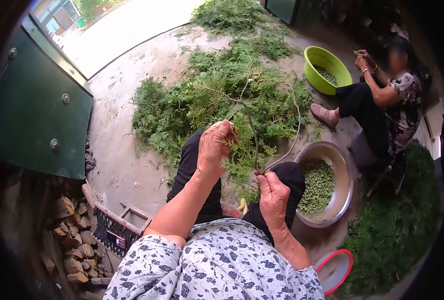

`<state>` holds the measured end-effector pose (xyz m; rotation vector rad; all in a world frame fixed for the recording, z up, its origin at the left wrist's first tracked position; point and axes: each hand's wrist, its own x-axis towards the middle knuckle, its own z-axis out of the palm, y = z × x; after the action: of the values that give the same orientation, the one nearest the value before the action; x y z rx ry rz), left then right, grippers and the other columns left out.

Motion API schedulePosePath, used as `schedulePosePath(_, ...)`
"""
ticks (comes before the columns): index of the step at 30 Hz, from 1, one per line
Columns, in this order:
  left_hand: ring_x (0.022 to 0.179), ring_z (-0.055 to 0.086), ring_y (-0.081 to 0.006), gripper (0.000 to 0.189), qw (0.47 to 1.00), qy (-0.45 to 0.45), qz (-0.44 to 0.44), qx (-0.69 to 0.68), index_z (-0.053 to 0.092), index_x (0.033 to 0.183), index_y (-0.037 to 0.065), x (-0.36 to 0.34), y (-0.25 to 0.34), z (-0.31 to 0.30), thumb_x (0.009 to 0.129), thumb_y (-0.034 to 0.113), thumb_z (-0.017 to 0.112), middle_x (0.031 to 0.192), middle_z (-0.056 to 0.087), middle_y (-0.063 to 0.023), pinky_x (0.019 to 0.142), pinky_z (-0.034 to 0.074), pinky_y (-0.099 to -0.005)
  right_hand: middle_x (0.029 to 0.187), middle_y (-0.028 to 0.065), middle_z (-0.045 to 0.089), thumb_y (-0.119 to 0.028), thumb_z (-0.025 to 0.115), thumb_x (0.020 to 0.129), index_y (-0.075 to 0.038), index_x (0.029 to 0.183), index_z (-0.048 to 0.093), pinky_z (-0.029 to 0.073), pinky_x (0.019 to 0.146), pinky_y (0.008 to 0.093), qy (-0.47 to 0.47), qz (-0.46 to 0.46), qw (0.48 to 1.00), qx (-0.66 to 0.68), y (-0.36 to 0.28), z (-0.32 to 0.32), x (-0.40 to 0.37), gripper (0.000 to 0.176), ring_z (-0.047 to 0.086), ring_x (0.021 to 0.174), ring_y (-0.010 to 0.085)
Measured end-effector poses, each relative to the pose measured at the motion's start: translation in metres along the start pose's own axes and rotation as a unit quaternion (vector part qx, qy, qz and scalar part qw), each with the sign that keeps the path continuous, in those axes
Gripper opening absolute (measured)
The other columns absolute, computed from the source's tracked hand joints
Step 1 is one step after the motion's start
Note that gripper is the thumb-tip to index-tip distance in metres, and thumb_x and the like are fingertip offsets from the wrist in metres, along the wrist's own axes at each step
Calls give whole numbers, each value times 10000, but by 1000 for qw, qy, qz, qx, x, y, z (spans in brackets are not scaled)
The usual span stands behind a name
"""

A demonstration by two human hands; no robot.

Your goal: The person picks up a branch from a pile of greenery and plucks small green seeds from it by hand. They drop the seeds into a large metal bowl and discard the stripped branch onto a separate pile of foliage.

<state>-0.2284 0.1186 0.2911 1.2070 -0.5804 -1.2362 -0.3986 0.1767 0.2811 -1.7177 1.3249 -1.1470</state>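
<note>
Concrete yard (117,150), green cuttings (207,95) everywhere. Left hand (214,147) pinches foliage on a branch (252,131), right hand (274,197) pinches its stem.

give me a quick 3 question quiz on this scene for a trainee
1. True or false: the metal bowl by the person's right knee holds small green pieces.
2. What does the right hand grip? A) a knife B) the stem of a leafy branch C) a spoon
3. Fill in: the other person sits beside a ____ basin.

Key: 1 true; 2 B; 3 green.
</note>
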Motion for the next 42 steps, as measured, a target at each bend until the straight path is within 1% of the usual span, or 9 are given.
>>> schedulePosePath(8,569,503,-153,247,958,95,-61,-264,535,768,67,36,-24,10,860,290,584,672,540,-43,523,416,-281,641,109,529,-75,588,847,37,847,561,382,512,257,32,-1,999,-10,0,-15,-8,115,427,548,125)
schedulePosePath(9,591,519,-161,206,943,-41,-60,-326,521,787,72,63,-42,-21,878,254,551,721,572,-52,537,433,-289,638,113,522,-74,590,846,37,841,556,378,505,261,36,6,999,-15,0,-18,-11,116,420,543,127)
schedulePosePath(16,734,578,-143,200,973,-78,-106,-189,548,965,65,40,-52,-5,775,1,540,912,575,-57,588,495,-240,613,112,508,-89,584,853,29,811,546,369,497,262,61,7,998,-13,3,-29,-22,131,405,522,137)
schedulePosePath(21,701,526,-45,240,972,-206,-111,-22,582,1036,39,35,-37,32,877,218,561,915,599,-15,532,415,-173,606,102,504,-103,586,855,23,825,556,375,502,253,59,-6,998,-26,10,-24,-38,133,418,520,140)
schedulePosePath(31,433,420,-55,342,943,-156,-88,-281,531,1162,66,61,-2,23,863,222,586,792,604,-69,337,286,-182,697,98,554,-56,603,827,34,884,563,435,593,257,-102,23,991,79,56,11,-44,113,515,625,152)
schedulePosePath(35,450,402,-59,241,997,-34,-15,-73,585,1064,45,52,-2,-6,863,177,579,549,480,7,387,290,-184,709,97,545,-60,609,826,41,885,558,428,610,248,-148,39,982,107,72,20,-47,127,499,641,141)
schedulePosePath(36,453,434,-94,261,969,-35,187,160,579,1078,41,78,-39,-37,854,173,585,569,511,-9,402,320,-214,720,97,544,-59,608,827,39,888,558,437,610,256,-177,39,977,116,72,20,-46,126,517,649,139)
schedulePosePath(38,513,546,-228,324,766,-35,448,460,556,1128,48,57,-30,-56,821,144,596,648,600,-84,496,425,-317,681,88,494,-61,603,829,31,836,541,408,581,256,-204,33,970,129,66,25,-44,111,468,616,145)
schedulePosePath(42,670,606,-311,314,783,-55,205,585,551,1128,124,13,-11,-63,817,85,572,761,617,-145,605,480,-364,674,91,480,-46,600,819,37,800,525,387,570,259,-268,54,949,157,52,29,-46,113,453,597,180)
